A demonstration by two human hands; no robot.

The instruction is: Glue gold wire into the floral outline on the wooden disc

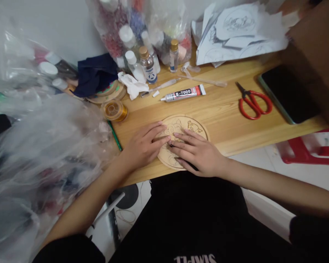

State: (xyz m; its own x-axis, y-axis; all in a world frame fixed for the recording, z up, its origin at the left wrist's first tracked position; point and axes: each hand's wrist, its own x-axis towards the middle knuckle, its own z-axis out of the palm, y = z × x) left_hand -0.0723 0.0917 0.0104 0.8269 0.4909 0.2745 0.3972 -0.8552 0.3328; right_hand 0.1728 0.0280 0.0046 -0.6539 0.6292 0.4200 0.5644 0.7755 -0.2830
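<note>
A round wooden disc [181, 122] with line drawings and a small raised gold outline lies at the table's front edge. On its left part rest the fingertips of my left hand [145, 144], close to the disc's middle. My right hand [199, 151] lies over the right and lower part, its fingers spread and reaching toward the middle. The fingertips of both hands nearly meet there. Whatever small thing may be under them is too small to make out. Behind the disc lies a B-7000 glue tube [182, 93], uncapped, its nozzle toward the left.
Red-handled scissors [253, 102] and a phone [287, 95] lie at right. A wire spool [115, 110] and green pencil [115, 136] are at left. Bottles [148, 65], a crumpled tissue [133, 86] and paper drawings [238, 33] stand or lie behind. Plastic bags [60, 146] crowd the left.
</note>
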